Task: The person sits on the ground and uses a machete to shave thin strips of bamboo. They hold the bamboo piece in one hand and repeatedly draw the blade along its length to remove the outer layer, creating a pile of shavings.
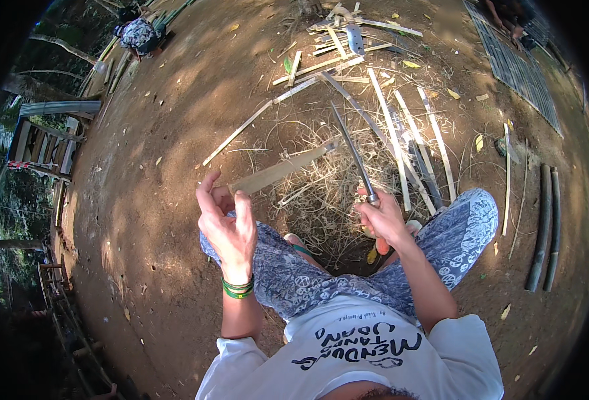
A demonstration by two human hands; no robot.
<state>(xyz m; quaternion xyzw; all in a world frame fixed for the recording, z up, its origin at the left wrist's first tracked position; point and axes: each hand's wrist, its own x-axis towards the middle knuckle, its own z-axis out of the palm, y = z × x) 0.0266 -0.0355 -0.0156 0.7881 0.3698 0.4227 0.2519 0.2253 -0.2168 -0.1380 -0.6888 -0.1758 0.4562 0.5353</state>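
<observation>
The person's left hand (226, 223) is raised with fingers pinched and the wrist bent, while the right hand (382, 220) is closed in a fist, forearm angled inward.

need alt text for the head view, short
Seated on bare brown dirt, a person holds a flat tan bamboo strip in the left hand and a long thin metal blade in the right hand, above a pile of pale bamboo shavings.

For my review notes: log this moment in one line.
left hand: holds bamboo strip | right hand: grips knife | ground: bamboo shavings
</observation>
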